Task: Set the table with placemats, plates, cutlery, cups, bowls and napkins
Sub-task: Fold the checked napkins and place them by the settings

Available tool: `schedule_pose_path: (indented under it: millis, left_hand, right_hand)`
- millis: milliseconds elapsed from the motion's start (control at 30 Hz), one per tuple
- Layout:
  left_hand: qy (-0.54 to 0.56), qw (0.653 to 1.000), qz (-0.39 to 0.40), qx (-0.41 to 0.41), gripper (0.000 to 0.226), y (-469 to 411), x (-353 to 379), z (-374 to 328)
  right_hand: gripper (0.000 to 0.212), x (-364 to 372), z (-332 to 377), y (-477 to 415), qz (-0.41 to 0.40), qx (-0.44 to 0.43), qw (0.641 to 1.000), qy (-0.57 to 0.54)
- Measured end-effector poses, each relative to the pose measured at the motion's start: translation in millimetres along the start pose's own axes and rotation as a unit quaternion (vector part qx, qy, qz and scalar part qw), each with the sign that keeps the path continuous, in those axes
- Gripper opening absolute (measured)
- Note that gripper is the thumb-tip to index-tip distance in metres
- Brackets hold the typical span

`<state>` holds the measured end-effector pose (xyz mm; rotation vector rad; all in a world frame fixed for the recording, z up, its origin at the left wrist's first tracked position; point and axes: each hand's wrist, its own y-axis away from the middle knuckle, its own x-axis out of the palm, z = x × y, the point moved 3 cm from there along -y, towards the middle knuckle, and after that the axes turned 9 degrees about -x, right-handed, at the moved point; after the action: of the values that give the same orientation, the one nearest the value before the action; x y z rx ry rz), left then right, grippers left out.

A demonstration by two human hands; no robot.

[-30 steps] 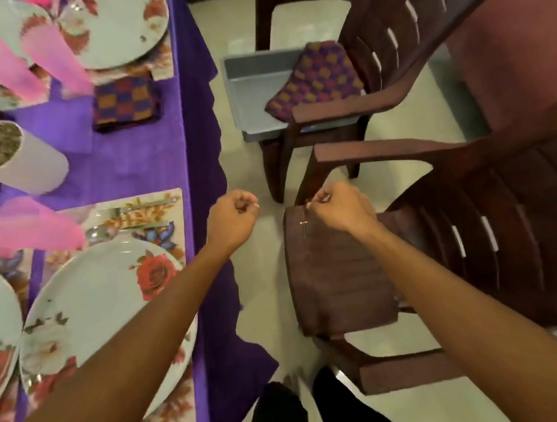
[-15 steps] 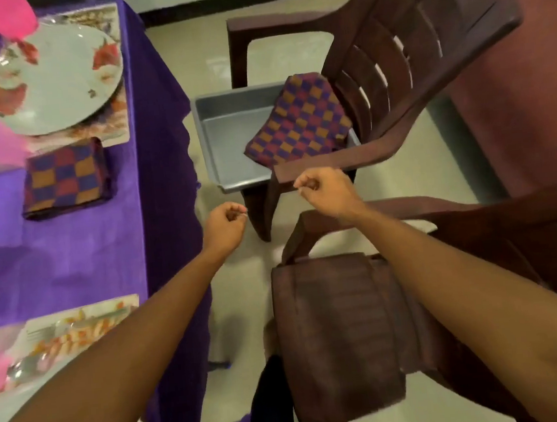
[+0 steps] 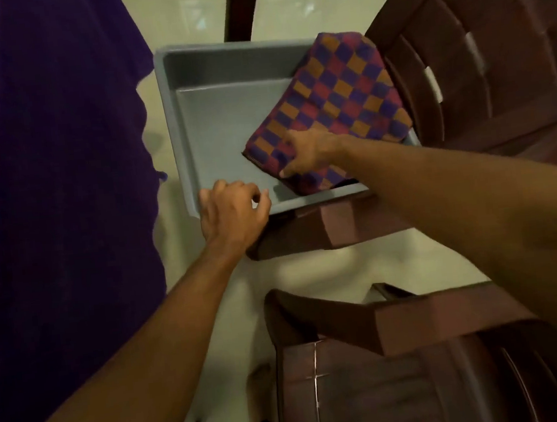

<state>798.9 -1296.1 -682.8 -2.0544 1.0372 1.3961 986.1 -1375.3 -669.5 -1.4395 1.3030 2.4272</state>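
Observation:
A folded checkered napkin (image 3: pixel 334 103) in purple, orange and red lies in the right half of a grey plastic tray (image 3: pixel 200 123), which sits on a brown chair seat. My right hand (image 3: pixel 309 153) is on the napkin's near corner, fingers curled over its edge and gripping it. With fingers loosely curled and nothing in it, my left hand (image 3: pixel 232 208) hovers at the tray's near left rim. The tray's left half is bare.
The purple tablecloth (image 3: pixel 58 198) hangs down along the left, with a sliver of a placemat at the top left corner. A brown plastic chair (image 3: pixel 459 57) holds the tray; a second brown chair (image 3: pixel 404 368) stands close in front. Pale floor lies between.
The view swung away from the set table toward the chair. Both hands moved forward to the tray, and my right hand came down onto the napkin.

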Motion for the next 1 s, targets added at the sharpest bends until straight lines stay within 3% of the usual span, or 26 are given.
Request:
schedule_pose_path:
  millis: [133, 333, 567, 800, 867, 900, 1000]
  left_hand:
    - [0.042, 0.999, -0.01, -0.004, 0.034, -2.7, 7.0, 3.1]
    - [0.082, 0.996, -0.004, -0.04, 0.027, -11.5, 3.9, -0.9]
    - [0.092, 0.994, -0.006, -0.056, 0.026, -15.8, 8.2, 3.5]
    - [0.141, 0.988, 0.019, -0.068, 0.023, -16.2, 2.0, 3.2]
    - [0.242, 0.959, 0.043, -0.145, 0.025, -16.2, -6.0, -0.8]
    - [0.322, 0.923, 0.057, -0.204, 0.029, -16.3, -12.2, -5.4]
    - [0.544, 0.728, 0.21, -0.361, 0.053, -14.9, -40.0, -34.4]
  right_hand:
    - [0.081, 17.9, -3.0, -26.7, 0.032, 0.013, 0.999, -0.008]
    - [0.069, 20.6, 14.4, -42.0, 0.024, -0.003, 0.997, 0.077]
    - [0.019, 3.9, 19.5, -42.2, -0.007, -0.023, 0.992, 0.124]
    - [0.019, -36.9, 25.4, 13.3, -0.181, -0.033, 0.974, 0.133]
    - [0.016, -56.0, 25.1, 47.5, -0.251, -0.048, 0.96, 0.112]
    - [0.016, -66.2, 26.4, 66.9, -0.297, -0.063, 0.947, 0.105]
    - [0.018, -94.4, 38.9, 138.6, -0.441, -0.135, 0.882, 0.103]
